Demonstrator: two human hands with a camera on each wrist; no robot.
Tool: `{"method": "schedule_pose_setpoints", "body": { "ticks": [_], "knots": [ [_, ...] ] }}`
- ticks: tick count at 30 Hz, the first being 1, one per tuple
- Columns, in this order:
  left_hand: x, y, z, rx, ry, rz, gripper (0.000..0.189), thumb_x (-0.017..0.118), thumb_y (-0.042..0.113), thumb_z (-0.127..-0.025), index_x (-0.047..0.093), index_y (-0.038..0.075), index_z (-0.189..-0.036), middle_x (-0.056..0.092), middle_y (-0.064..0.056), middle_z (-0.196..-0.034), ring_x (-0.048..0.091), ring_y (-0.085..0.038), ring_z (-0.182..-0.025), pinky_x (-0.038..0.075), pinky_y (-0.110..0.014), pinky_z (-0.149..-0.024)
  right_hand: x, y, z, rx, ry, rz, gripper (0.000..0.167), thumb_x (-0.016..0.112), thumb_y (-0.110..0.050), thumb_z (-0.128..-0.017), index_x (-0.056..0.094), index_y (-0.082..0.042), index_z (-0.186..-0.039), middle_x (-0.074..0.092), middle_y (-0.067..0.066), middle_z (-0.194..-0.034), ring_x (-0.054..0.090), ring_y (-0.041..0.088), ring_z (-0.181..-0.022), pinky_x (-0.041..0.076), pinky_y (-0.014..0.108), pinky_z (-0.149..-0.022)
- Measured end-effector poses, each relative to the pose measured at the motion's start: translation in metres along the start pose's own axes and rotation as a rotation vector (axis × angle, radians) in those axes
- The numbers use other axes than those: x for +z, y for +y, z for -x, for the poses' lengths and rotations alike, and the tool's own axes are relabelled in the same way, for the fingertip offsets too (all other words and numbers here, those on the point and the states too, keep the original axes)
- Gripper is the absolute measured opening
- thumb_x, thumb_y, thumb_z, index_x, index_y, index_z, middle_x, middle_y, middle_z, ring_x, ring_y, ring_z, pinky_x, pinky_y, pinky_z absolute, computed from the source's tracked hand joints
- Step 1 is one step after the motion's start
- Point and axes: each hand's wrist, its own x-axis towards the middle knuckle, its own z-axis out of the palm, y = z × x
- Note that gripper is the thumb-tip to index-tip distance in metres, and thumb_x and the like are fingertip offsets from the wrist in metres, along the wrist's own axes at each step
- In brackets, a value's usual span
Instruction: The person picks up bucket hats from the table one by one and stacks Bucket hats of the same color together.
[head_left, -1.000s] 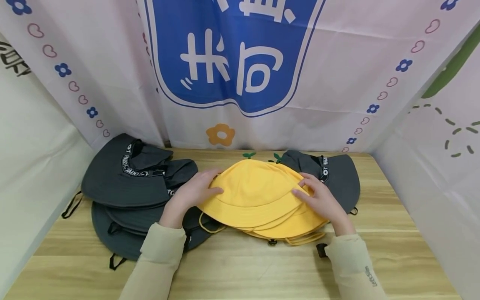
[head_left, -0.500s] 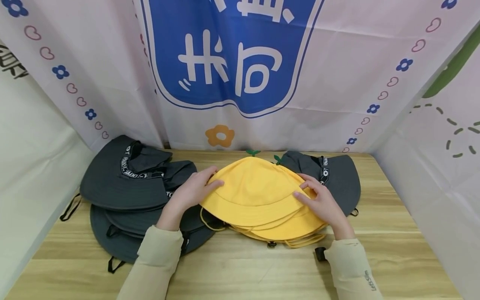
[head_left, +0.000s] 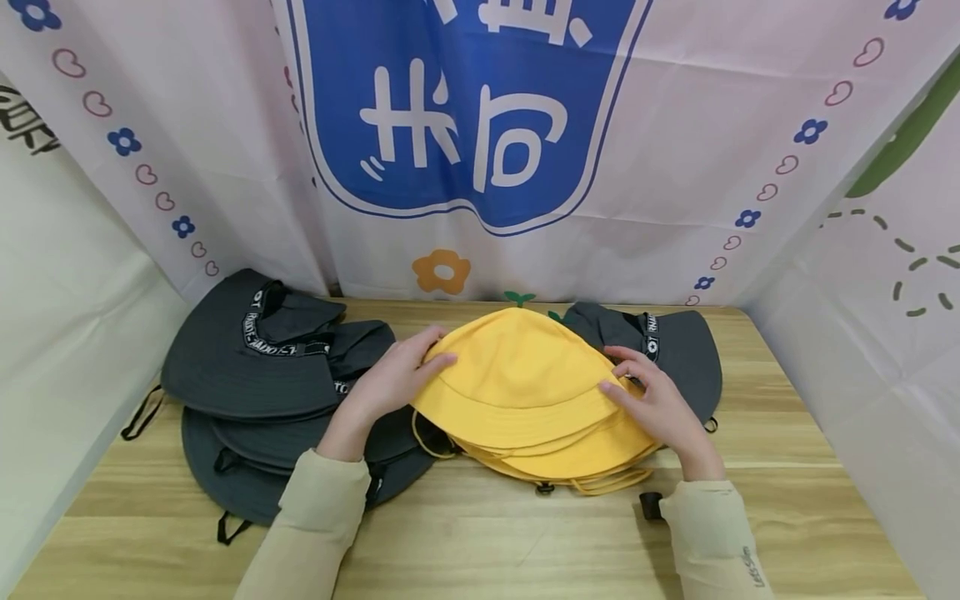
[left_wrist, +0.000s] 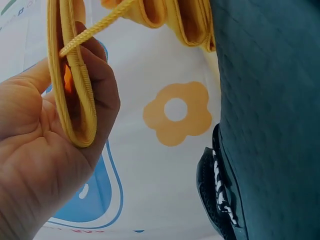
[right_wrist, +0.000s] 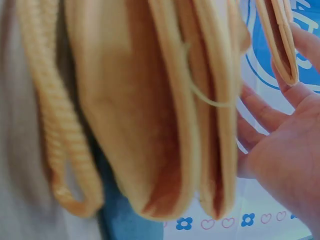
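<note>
A folded yellow bucket hat (head_left: pixel 517 367) with a green sprout on its crown is the topmost of several yellow hats (head_left: pixel 600 454). My left hand (head_left: pixel 393 375) pinches its left end; the left wrist view shows the folded brim (left_wrist: pixel 80 105) between thumb and fingers, with a yellow cord across it. At the other end, my right hand (head_left: pixel 660 404) holds the corner between thumb and fingers, and the right wrist view shows that folded edge (right_wrist: pixel 280 45) there. The lower yellow hats (right_wrist: pixel 135 115) hang close to that camera, apart from the right palm.
Several dark grey hats (head_left: pixel 232 375) are piled on the left, partly behind the left forearm. Another dark grey hat (head_left: pixel 686 358) lies at the back right, partly covered by the yellow hats. A black cord toggle (head_left: pixel 650 505) shows beside the right cuff. A printed cloth (head_left: pixel 675 167) hangs behind the wooden table (head_left: pixel 787 500).
The top yellow hat has shifted up and to the right over the others, and both hands have moved right with it. The dark grey hats stay put.
</note>
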Motion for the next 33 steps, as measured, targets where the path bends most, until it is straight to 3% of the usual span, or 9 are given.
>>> {"method": "schedule_pose_setpoints", "body": {
  "ticks": [2,5,8,10,13,18,23,27,33],
  "knots": [
    [0.0,0.002,0.0,0.003,0.009,0.006,0.032,0.052,0.031,-0.105,0.055,0.012,-0.131,0.06,-0.005,-0.091,0.054,-0.015,-0.067,0.047,-0.03,-0.065,-0.003,-0.002,0.001,-0.017,0.022,0.014,0.014,0.066,-0.02,-0.097,0.062,-0.008,-0.093,0.055,0.015,-0.141,0.047,0.034,-0.133,0.041,0.051,-0.103],
    [0.003,0.004,-0.001,0.014,0.017,0.013,0.033,0.051,0.032,-0.105,0.055,0.012,-0.131,0.059,-0.005,-0.091,0.054,-0.014,-0.068,0.047,-0.03,-0.066,-0.009,-0.005,0.003,-0.016,0.032,0.015,0.013,0.066,-0.02,-0.098,0.063,-0.007,-0.095,0.065,0.014,-0.114,0.058,0.023,-0.104,0.048,0.037,-0.088],
    [0.007,0.005,-0.003,0.027,0.008,0.018,0.037,0.05,0.034,-0.105,0.053,0.012,-0.135,0.06,-0.005,-0.093,0.055,-0.014,-0.07,0.049,-0.031,-0.069,-0.015,-0.005,0.005,0.006,0.008,-0.019,0.015,0.064,-0.021,-0.099,0.063,-0.006,-0.098,0.064,0.008,-0.088,0.057,0.013,-0.074,0.048,0.026,-0.064],
    [0.01,0.006,-0.003,0.035,-0.002,0.015,0.04,0.05,0.035,-0.105,0.051,0.013,-0.139,0.063,-0.005,-0.1,0.057,-0.014,-0.075,0.05,-0.032,-0.074,-0.019,-0.003,0.006,0.024,-0.022,-0.047,0.016,0.063,-0.021,-0.099,0.063,-0.006,-0.099,0.061,0.005,-0.079,0.055,0.01,-0.065,0.046,0.022,-0.058],
    [0.013,0.006,-0.003,0.039,-0.029,0.034,0.047,0.054,0.035,-0.104,0.046,0.015,-0.145,0.065,-0.006,-0.115,0.061,-0.015,-0.087,0.051,-0.034,-0.082,-0.023,0.002,0.007,0.045,-0.037,-0.051,0.017,0.064,-0.022,-0.099,0.064,-0.006,-0.102,0.063,0.003,-0.081,0.059,0.01,-0.067,0.05,0.023,-0.06],
    [0.012,0.005,-0.002,0.016,-0.111,0.143,0.071,0.074,0.033,-0.091,0.039,0.02,-0.152,0.058,-0.006,-0.136,0.06,-0.02,-0.113,0.055,-0.036,-0.09,-0.029,0.005,0.011,0.076,-0.039,-0.016,0.026,0.065,-0.022,-0.098,0.065,-0.003,-0.116,0.071,0.01,-0.097,0.064,0.002,-0.077,0.054,0.019,-0.068],
    [0.012,0.004,-0.002,0.014,-0.128,0.152,0.073,0.079,0.027,-0.087,0.042,0.019,-0.15,0.055,-0.007,-0.143,0.054,-0.026,-0.131,0.049,-0.046,-0.106,-0.036,0.008,0.016,0.097,-0.06,0.039,0.033,0.065,-0.018,-0.098,0.062,0.002,-0.124,0.072,0.016,-0.103,0.064,-0.005,-0.083,0.054,0.016,-0.072],
    [0.016,0.005,-0.003,0.009,-0.099,0.111,0.064,0.076,0.025,-0.09,0.047,0.018,-0.146,0.057,-0.007,-0.142,0.057,-0.029,-0.129,0.046,-0.047,-0.109,-0.038,0.009,0.018,0.122,-0.106,0.039,0.028,0.065,-0.018,-0.098,0.062,0.001,-0.117,0.068,0.012,-0.096,0.062,0.0,-0.079,0.054,0.02,-0.068],
    [0.021,0.005,-0.003,0.008,-0.091,0.032,0.061,0.073,0.026,-0.093,0.047,0.017,-0.148,0.058,-0.008,-0.142,0.058,-0.029,-0.127,0.049,-0.048,-0.105,-0.039,0.01,0.018,0.133,-0.159,0.04,0.023,0.066,-0.019,-0.098,0.062,0.0,-0.111,0.067,0.009,-0.092,0.06,0.003,-0.076,0.053,0.022,-0.066]
  ]
}}
